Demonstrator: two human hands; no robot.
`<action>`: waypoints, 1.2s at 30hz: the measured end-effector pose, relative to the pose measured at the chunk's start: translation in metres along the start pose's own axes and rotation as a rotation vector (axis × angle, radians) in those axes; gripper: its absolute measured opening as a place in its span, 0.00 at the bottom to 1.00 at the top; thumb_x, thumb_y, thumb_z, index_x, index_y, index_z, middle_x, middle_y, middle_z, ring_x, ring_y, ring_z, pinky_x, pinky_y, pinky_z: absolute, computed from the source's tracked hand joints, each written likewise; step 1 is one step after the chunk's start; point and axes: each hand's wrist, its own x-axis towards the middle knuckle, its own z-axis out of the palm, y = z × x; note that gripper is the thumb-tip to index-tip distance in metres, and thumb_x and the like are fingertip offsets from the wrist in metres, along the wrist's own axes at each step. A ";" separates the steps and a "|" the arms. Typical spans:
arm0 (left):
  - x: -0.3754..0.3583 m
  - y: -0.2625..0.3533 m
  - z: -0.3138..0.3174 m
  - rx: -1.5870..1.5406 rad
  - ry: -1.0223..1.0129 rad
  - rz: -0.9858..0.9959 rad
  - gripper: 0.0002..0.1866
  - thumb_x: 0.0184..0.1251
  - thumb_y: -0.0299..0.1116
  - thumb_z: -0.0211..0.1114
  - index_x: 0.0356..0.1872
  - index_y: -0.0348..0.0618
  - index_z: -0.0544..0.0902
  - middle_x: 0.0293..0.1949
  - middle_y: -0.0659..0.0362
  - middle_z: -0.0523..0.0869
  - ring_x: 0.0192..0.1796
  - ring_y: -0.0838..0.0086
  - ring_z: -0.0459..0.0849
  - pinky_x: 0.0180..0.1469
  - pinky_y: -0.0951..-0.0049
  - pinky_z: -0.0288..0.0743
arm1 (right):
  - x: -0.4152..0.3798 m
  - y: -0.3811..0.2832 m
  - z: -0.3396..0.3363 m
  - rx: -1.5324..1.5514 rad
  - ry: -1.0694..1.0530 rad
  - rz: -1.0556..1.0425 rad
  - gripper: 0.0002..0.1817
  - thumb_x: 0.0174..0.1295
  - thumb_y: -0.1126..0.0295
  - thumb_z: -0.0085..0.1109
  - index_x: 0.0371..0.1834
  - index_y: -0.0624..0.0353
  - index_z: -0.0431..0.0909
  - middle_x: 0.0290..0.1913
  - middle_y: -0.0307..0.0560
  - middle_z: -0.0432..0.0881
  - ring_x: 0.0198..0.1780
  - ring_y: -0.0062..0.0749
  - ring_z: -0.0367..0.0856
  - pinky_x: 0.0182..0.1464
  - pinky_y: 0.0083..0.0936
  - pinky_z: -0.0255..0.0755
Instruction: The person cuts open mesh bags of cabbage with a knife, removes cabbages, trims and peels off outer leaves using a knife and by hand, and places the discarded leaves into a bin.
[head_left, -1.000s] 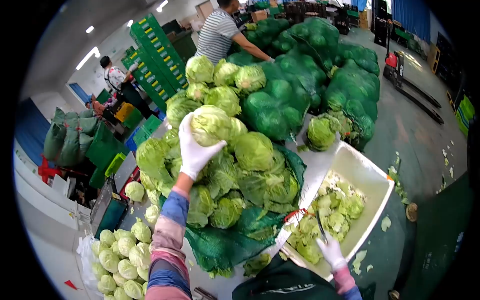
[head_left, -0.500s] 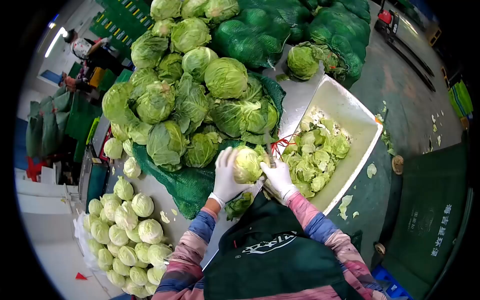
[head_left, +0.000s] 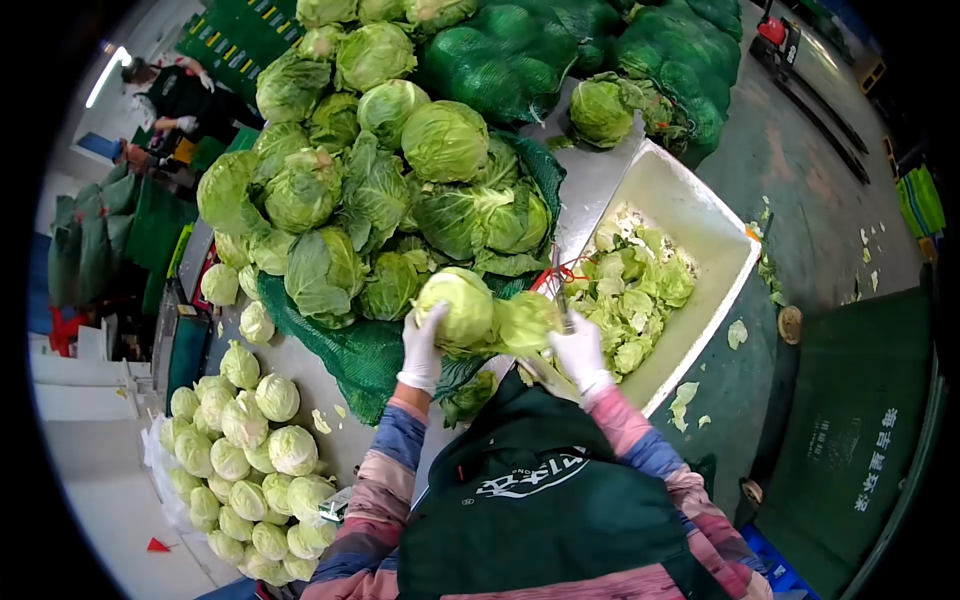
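Note:
My left hand (head_left: 422,350), in a white glove, grips a pale green cabbage (head_left: 457,307) from below, held in front of my chest. My right hand (head_left: 581,352), also gloved, holds a knife (head_left: 560,290) whose blade points up beside the cabbage. A loose outer leaf (head_left: 527,322) hangs off the cabbage between the two hands. Behind them rises a pile of untrimmed cabbages (head_left: 370,170) on green netting (head_left: 350,355).
A white tub (head_left: 700,205) with cut leaves stands to the right. Several trimmed cabbages (head_left: 250,450) lie at lower left. Green net sacks (head_left: 510,50) of cabbage are stacked behind. People work at far left. Leaf scraps dot the floor on the right.
I took a cabbage off the pile with my left hand and brought it down to my chest. My right hand came up from the tub with the knife, and an outer leaf has come loose.

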 end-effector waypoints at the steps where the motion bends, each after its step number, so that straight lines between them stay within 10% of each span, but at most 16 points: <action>1: -0.008 0.014 0.001 -0.076 -0.070 -0.018 0.33 0.58 0.33 0.73 0.61 0.37 0.68 0.54 0.54 0.79 0.53 0.68 0.80 0.55 0.68 0.76 | 0.002 0.001 -0.023 -0.009 0.016 -0.001 0.23 0.54 0.73 0.59 0.56 0.67 0.76 0.27 0.51 0.83 0.23 0.29 0.85 0.28 0.26 0.78; 4: -0.019 0.042 0.011 0.247 -0.171 0.176 0.36 0.56 0.34 0.74 0.63 0.36 0.66 0.55 0.52 0.79 0.56 0.67 0.80 0.60 0.64 0.74 | 0.005 0.013 -0.092 -0.940 0.229 -0.019 0.33 0.52 0.58 0.71 0.60 0.60 0.73 0.36 0.58 0.82 0.39 0.54 0.84 0.41 0.40 0.79; 8: -0.035 0.034 0.039 1.030 -0.249 0.602 0.57 0.39 0.47 0.82 0.68 0.29 0.59 0.61 0.43 0.71 0.63 0.57 0.73 0.66 0.61 0.68 | 0.006 -0.002 -0.080 -0.614 0.312 -0.424 0.19 0.57 0.68 0.65 0.49 0.60 0.71 0.37 0.57 0.77 0.38 0.54 0.80 0.41 0.41 0.75; 11: -0.036 0.001 0.060 1.372 -0.293 0.654 0.65 0.27 0.50 0.84 0.68 0.25 0.58 0.63 0.38 0.68 0.66 0.48 0.66 0.70 0.59 0.59 | -0.015 -0.027 -0.034 -0.466 0.163 -0.306 0.14 0.59 0.71 0.60 0.46 0.58 0.70 0.37 0.56 0.78 0.37 0.53 0.81 0.39 0.40 0.75; 36: -0.030 -0.008 0.083 1.520 -0.226 0.562 0.68 0.26 0.53 0.83 0.69 0.26 0.55 0.56 0.40 0.71 0.60 0.47 0.70 0.62 0.57 0.69 | -0.007 -0.026 -0.011 -0.918 -0.231 -0.293 0.14 0.66 0.59 0.51 0.40 0.60 0.70 0.28 0.59 0.83 0.31 0.56 0.83 0.35 0.50 0.76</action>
